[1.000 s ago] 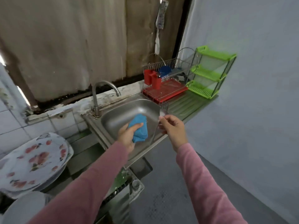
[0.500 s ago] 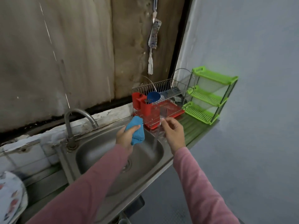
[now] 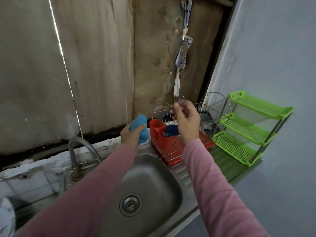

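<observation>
My left hand grips a folded blue cloth above the back rim of the steel sink. My right hand is raised over the wire dish rack, fingers curled and pinching a see-through item that looks like a clear glass. The glass hangs below the fingers and is hard to make out against the rack. Both arms wear pink sleeves.
The rack has a red tray, a red cutlery holder and a dark blue item. A green three-tier plastic shelf stands on the drainboard by the right wall. The tap rises left of the basin; packets hang on the wall.
Both hands have risen from over the sink basin and moved back toward the dish rack. The right hand is now above the rack; the view has tilted up and right.
</observation>
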Available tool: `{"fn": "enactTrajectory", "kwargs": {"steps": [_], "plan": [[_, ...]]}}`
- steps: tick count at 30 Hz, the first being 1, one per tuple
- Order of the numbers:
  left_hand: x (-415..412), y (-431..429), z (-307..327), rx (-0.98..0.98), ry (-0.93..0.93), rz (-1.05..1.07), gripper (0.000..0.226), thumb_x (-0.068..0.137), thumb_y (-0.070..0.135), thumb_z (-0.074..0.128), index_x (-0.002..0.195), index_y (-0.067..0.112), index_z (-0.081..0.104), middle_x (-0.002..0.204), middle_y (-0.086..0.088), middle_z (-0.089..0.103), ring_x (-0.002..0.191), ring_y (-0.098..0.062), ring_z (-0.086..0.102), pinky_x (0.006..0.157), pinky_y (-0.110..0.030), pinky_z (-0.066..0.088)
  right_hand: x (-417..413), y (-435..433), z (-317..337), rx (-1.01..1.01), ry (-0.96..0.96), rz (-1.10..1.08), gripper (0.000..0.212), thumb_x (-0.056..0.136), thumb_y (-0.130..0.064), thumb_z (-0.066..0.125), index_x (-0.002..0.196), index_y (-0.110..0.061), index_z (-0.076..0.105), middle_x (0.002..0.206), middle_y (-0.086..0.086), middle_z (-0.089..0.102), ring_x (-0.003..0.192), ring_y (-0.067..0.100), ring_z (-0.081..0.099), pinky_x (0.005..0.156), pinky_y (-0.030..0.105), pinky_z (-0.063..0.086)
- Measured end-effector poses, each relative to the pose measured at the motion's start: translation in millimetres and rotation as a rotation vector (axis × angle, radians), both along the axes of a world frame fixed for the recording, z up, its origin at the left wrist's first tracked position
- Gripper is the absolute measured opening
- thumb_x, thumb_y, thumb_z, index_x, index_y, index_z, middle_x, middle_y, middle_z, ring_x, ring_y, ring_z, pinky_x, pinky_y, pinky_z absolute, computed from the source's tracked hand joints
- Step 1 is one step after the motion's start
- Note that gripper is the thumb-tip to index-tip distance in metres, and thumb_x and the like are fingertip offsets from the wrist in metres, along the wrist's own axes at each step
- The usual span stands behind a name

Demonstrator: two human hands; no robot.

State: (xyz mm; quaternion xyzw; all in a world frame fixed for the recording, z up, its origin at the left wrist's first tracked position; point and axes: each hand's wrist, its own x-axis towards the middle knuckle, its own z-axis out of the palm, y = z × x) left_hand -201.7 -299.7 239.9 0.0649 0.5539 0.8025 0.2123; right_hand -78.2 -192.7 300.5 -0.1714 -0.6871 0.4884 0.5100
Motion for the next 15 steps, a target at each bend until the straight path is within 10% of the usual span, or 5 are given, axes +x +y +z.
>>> {"fn": "enactTrajectory", "kwargs": {"steps": [10, 15], "plan": [[-24, 45, -4, -0.050, 0.014, 0.113, 0.045, 0.081, 0.010, 0.076, 0.124, 0.010, 0.062, 0.111, -0.013, 0.064, 0.100, -0.027, 0.063, 0.076, -0.037, 0.055, -65, 78, -4, 0.183, -0.464, 0.078, 0.007, 0.096, -0.013, 0.061, 0.095, -0.015, 0.067, 0.090, 0.004, 0.070, 0.088, 0.018, 0.067, 0.088, 0.035, 0.056], [-20, 48, -17, -0.058, -0.008, 0.147, 0.037, 0.081, 0.009, 0.076, 0.116, 0.013, 0.065, 0.101, -0.007, 0.065, 0.095, -0.025, 0.063, 0.084, -0.042, 0.056, -86, 88, -11, 0.397, -0.853, 0.075, 0.014, 0.098, -0.012, 0.055, 0.099, -0.002, 0.065, 0.088, 0.011, 0.064, 0.083, 0.026, 0.063, 0.064, 0.027, 0.047]]}}
